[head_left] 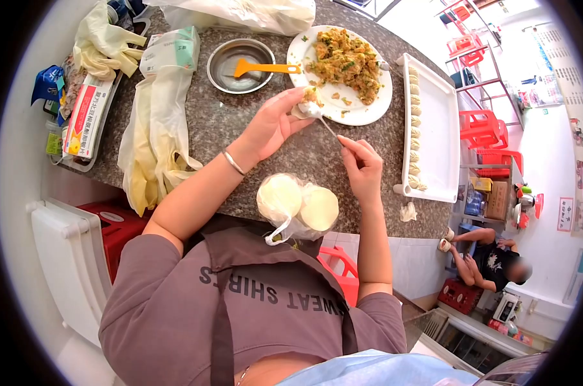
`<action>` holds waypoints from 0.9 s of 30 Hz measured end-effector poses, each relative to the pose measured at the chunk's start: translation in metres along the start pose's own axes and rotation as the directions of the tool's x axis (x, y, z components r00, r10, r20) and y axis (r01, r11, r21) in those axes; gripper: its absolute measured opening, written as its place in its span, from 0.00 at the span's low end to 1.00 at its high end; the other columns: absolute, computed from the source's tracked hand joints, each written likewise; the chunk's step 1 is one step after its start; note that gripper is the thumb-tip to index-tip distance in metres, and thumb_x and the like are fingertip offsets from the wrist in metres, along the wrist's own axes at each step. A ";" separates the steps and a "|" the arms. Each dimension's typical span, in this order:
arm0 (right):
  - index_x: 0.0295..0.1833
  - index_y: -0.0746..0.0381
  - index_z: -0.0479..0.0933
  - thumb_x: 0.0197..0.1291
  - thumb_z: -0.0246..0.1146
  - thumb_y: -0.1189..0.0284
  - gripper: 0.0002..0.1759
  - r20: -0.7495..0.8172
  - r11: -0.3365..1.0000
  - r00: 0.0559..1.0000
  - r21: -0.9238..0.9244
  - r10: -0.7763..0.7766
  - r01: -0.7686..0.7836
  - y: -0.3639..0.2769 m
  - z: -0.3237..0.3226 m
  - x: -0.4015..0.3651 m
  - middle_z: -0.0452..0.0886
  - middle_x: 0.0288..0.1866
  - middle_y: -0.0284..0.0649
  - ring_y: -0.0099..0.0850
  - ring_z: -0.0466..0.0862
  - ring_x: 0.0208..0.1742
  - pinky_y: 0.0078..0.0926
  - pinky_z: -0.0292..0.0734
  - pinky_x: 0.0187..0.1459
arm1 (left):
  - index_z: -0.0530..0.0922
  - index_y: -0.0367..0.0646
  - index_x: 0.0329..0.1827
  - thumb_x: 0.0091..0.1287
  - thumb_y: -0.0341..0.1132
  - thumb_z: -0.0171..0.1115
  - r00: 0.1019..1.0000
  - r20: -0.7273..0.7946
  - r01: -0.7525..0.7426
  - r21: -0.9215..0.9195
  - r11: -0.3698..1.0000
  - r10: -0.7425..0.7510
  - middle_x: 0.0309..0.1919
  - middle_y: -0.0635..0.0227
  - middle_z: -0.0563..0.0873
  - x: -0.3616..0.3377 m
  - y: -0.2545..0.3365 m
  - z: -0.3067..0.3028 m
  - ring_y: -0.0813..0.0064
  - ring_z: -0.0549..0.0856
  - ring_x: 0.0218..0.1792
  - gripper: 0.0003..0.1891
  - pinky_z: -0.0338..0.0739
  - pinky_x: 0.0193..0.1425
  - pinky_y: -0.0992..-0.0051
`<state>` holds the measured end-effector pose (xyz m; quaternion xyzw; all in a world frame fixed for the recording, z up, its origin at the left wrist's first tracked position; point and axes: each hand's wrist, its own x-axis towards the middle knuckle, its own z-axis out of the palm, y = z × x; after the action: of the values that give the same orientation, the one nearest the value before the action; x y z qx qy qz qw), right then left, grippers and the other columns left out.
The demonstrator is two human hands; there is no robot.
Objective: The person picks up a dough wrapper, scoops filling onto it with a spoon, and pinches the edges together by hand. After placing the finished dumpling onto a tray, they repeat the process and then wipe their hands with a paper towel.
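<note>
My left hand (271, 125) is closed around a dumpling wrapper (300, 112) with a lump of filling (312, 96) on it. Between the fingers of my right hand (362, 168) is the thin handle of a metal spoon (322, 119), whose bowl touches the filling. Just beyond both hands lies a white plate (368, 114) heaped with chopped filling (344, 64). Two round stacks of wrappers, the left stack (280, 195) and the right stack (319, 208), sit in a clear plastic bag close to my body. A white tray (441, 128) on the right holds a row of folded dumplings (415, 125).
A metal bowl (224, 63) with an orange brush (259, 67) across it stands behind my left hand. Pale gloves (153, 128) and a tissue packet (175, 50) lie at left. A dough scrap (408, 211) rests near the right edge. Another person (491, 260) sits far right.
</note>
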<state>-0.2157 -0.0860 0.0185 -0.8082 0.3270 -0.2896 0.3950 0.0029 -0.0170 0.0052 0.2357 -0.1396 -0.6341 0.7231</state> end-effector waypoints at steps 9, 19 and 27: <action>0.50 0.61 0.84 0.60 0.64 0.77 0.12 -0.244 0.938 0.970 -0.338 -0.015 -0.071 0.031 -0.017 0.039 0.76 0.29 0.38 0.29 0.75 0.27 0.24 0.70 0.33 | 0.70 0.32 0.65 0.68 0.27 0.63 0.985 -0.017 -0.155 0.366 0.918 0.173 0.54 0.63 0.83 -0.006 -0.003 0.007 0.78 0.84 0.52 0.24 0.80 0.54 0.80; 0.47 0.69 0.83 0.59 0.68 0.78 0.10 -0.084 0.830 0.993 0.557 0.083 -0.023 -0.026 0.035 0.059 0.84 0.43 0.37 0.22 0.81 0.42 0.19 0.75 0.44 | 0.73 0.37 0.64 0.69 0.28 0.63 0.916 0.084 -0.384 0.472 0.793 0.393 0.52 0.63 0.84 -0.011 -0.004 0.012 0.79 0.84 0.50 0.21 0.81 0.51 0.78; 0.45 0.70 0.83 0.63 0.66 0.77 0.08 -0.041 0.844 0.999 0.537 0.034 -0.007 -0.024 0.030 0.071 0.84 0.40 0.34 0.18 0.80 0.42 0.15 0.75 0.45 | 0.83 0.35 0.51 0.67 0.25 0.64 0.805 0.162 -0.539 0.601 0.590 0.571 0.54 0.59 0.84 -0.008 -0.008 0.009 0.78 0.84 0.50 0.11 0.81 0.53 0.79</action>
<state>-0.1426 -0.1146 0.0376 -0.6548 0.2513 -0.3847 0.6000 -0.0098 -0.0111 0.0096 0.4195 -0.3888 -0.2886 0.7679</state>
